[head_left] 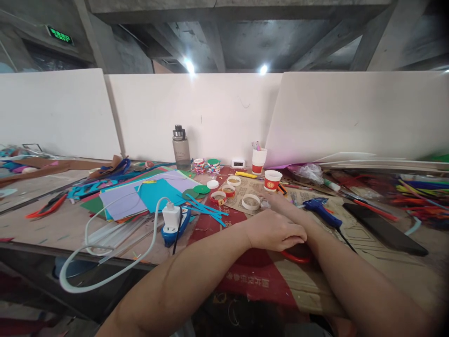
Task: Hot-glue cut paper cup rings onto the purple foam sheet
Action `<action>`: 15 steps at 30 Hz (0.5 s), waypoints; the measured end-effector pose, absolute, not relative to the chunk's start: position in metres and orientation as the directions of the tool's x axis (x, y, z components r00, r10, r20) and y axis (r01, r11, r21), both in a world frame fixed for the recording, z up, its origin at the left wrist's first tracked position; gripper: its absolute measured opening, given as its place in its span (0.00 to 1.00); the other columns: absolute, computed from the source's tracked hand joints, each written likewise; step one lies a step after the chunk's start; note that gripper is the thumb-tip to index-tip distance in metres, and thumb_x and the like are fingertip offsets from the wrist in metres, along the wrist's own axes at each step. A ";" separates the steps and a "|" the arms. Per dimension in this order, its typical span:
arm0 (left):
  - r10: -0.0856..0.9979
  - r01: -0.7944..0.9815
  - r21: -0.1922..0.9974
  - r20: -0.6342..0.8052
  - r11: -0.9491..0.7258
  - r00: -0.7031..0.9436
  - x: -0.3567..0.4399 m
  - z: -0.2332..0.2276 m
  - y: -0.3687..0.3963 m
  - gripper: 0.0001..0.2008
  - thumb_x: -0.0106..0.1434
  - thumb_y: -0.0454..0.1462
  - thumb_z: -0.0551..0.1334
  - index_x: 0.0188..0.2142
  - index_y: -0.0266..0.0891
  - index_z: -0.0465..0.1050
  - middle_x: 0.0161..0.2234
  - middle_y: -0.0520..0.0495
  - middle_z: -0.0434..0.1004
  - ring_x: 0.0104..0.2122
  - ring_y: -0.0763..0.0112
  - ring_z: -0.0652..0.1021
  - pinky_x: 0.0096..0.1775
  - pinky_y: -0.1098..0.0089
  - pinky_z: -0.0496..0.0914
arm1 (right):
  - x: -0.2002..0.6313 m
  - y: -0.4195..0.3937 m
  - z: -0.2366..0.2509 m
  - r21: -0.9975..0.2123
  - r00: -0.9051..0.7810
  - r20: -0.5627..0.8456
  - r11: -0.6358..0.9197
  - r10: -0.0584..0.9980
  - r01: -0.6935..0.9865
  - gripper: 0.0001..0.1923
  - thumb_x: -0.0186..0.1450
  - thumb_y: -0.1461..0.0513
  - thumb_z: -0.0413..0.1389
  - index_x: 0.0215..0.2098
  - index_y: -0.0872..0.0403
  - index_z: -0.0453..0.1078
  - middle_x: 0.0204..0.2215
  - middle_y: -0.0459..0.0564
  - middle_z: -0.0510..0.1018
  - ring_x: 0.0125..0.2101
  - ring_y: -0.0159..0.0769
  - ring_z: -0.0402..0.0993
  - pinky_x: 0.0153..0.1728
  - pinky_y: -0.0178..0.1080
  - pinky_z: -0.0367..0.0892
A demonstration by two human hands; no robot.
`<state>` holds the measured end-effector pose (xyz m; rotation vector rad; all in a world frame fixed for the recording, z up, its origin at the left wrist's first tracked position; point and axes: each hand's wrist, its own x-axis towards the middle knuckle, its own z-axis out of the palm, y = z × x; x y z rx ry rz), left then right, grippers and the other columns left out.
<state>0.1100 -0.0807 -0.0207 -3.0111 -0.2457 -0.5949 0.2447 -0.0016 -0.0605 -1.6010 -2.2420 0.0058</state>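
Under left hand (275, 230), flat, loosely closed: red scissors (296, 257); right hand hidden, grip unclear.

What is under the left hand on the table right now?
Under the left hand lies the crossed right forearm, and a red curved handle, likely of scissors, pokes out just below. The blades and the rest of the tool are covered, and the right hand is hidden too.

Person's arms: both forearms showing bare to the elbow, no sleeves in view. Left hand (277, 230) wearing nothing; right hand mostly hidden.
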 end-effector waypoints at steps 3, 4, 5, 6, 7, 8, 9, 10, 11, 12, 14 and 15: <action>0.158 0.181 -0.027 0.378 -0.983 0.912 0.110 -0.020 -0.081 0.09 0.69 0.38 0.55 0.40 0.41 0.74 0.36 0.50 0.82 0.35 0.70 0.81 0.34 0.71 0.69 | 0.246 -0.002 -0.057 -0.151 -0.346 0.248 0.389 0.905 0.909 0.17 0.68 0.56 0.55 0.54 0.54 0.68 0.54 0.54 0.72 0.50 0.42 0.71 0.50 0.52 0.69; 0.159 0.182 -0.026 0.378 -0.983 0.912 0.110 -0.020 -0.081 0.09 0.69 0.38 0.55 0.40 0.41 0.74 0.36 0.50 0.82 0.35 0.70 0.81 0.33 0.71 0.69 | 0.247 -0.002 -0.056 -0.134 -0.344 0.239 0.382 0.908 0.915 0.18 0.68 0.56 0.55 0.54 0.54 0.68 0.53 0.54 0.72 0.49 0.42 0.72 0.49 0.51 0.69; 0.159 0.182 -0.026 0.379 -0.983 0.912 0.110 -0.020 -0.081 0.09 0.69 0.38 0.55 0.40 0.41 0.74 0.36 0.50 0.82 0.35 0.70 0.81 0.32 0.70 0.68 | 0.248 -0.002 -0.056 -0.119 -0.335 0.234 0.369 0.913 0.922 0.18 0.68 0.56 0.56 0.54 0.54 0.68 0.53 0.54 0.72 0.49 0.42 0.72 0.49 0.51 0.69; 0.159 0.184 -0.029 0.380 -0.983 0.911 0.110 -0.019 -0.082 0.09 0.69 0.38 0.55 0.40 0.41 0.74 0.36 0.50 0.82 0.35 0.69 0.81 0.31 0.70 0.68 | 0.249 -0.001 -0.056 -0.107 -0.325 0.232 0.356 0.917 0.928 0.18 0.68 0.56 0.56 0.54 0.54 0.68 0.53 0.54 0.72 0.49 0.42 0.72 0.49 0.51 0.69; 0.159 0.186 -0.034 0.380 -0.982 0.911 0.110 -0.019 -0.082 0.09 0.69 0.38 0.55 0.40 0.41 0.74 0.37 0.51 0.82 0.35 0.69 0.81 0.31 0.70 0.67 | 0.250 0.000 -0.057 -0.099 -0.315 0.232 0.344 0.920 0.934 0.18 0.68 0.56 0.56 0.54 0.54 0.68 0.53 0.54 0.72 0.49 0.42 0.72 0.50 0.52 0.69; 0.159 0.188 -0.041 0.378 -0.981 0.912 0.109 -0.018 -0.083 0.09 0.69 0.38 0.55 0.41 0.41 0.74 0.37 0.51 0.82 0.35 0.69 0.81 0.30 0.70 0.67 | 0.251 0.000 -0.058 -0.093 -0.307 0.235 0.335 0.922 0.937 0.18 0.68 0.56 0.56 0.54 0.54 0.68 0.53 0.54 0.72 0.50 0.42 0.72 0.50 0.52 0.68; 0.159 0.190 -0.047 0.376 -0.981 0.913 0.109 -0.017 -0.084 0.09 0.69 0.38 0.55 0.41 0.41 0.74 0.37 0.51 0.83 0.34 0.70 0.80 0.29 0.70 0.66 | 0.252 0.001 -0.059 -0.091 -0.302 0.241 0.331 0.923 0.939 0.18 0.68 0.56 0.56 0.54 0.54 0.68 0.53 0.54 0.73 0.50 0.43 0.71 0.51 0.53 0.68; 0.160 0.193 -0.053 0.374 -0.980 0.914 0.109 -0.016 -0.084 0.10 0.69 0.38 0.55 0.41 0.41 0.74 0.38 0.52 0.83 0.34 0.70 0.80 0.29 0.69 0.66 | 0.252 0.001 -0.060 -0.091 -0.301 0.248 0.332 0.921 0.939 0.19 0.67 0.56 0.57 0.54 0.55 0.69 0.52 0.55 0.74 0.50 0.44 0.71 0.51 0.52 0.67; 0.159 0.194 -0.058 0.371 -0.979 0.915 0.109 -0.016 -0.085 0.10 0.69 0.38 0.54 0.41 0.41 0.74 0.38 0.52 0.83 0.34 0.70 0.80 0.29 0.69 0.66 | 0.252 0.002 -0.062 -0.094 -0.304 0.258 0.338 0.917 0.937 0.20 0.65 0.57 0.59 0.54 0.55 0.70 0.51 0.57 0.75 0.51 0.45 0.71 0.52 0.51 0.66; 0.157 0.193 -0.061 0.368 -0.979 0.916 0.108 -0.015 -0.085 0.10 0.69 0.38 0.54 0.41 0.41 0.74 0.39 0.52 0.83 0.34 0.70 0.80 0.29 0.69 0.66 | 0.252 0.002 -0.063 -0.099 -0.313 0.270 0.349 0.911 0.932 0.22 0.63 0.59 0.61 0.54 0.55 0.70 0.51 0.58 0.75 0.51 0.47 0.71 0.52 0.50 0.66; 0.157 0.192 -0.064 0.361 -0.979 0.919 0.108 -0.014 -0.085 0.10 0.70 0.38 0.54 0.41 0.40 0.74 0.39 0.52 0.83 0.34 0.70 0.80 0.30 0.69 0.66 | 0.251 0.003 -0.067 -0.111 -0.332 0.304 0.380 0.893 0.918 0.24 0.60 0.63 0.62 0.55 0.54 0.71 0.52 0.60 0.76 0.52 0.50 0.71 0.52 0.48 0.64; 0.156 0.191 -0.065 0.358 -0.980 0.921 0.108 -0.013 -0.085 0.11 0.70 0.38 0.54 0.41 0.40 0.74 0.39 0.51 0.83 0.34 0.70 0.80 0.31 0.69 0.67 | 0.251 0.003 -0.068 -0.120 -0.339 0.328 0.395 0.882 0.911 0.25 0.59 0.65 0.61 0.56 0.54 0.71 0.53 0.60 0.76 0.52 0.50 0.71 0.52 0.47 0.64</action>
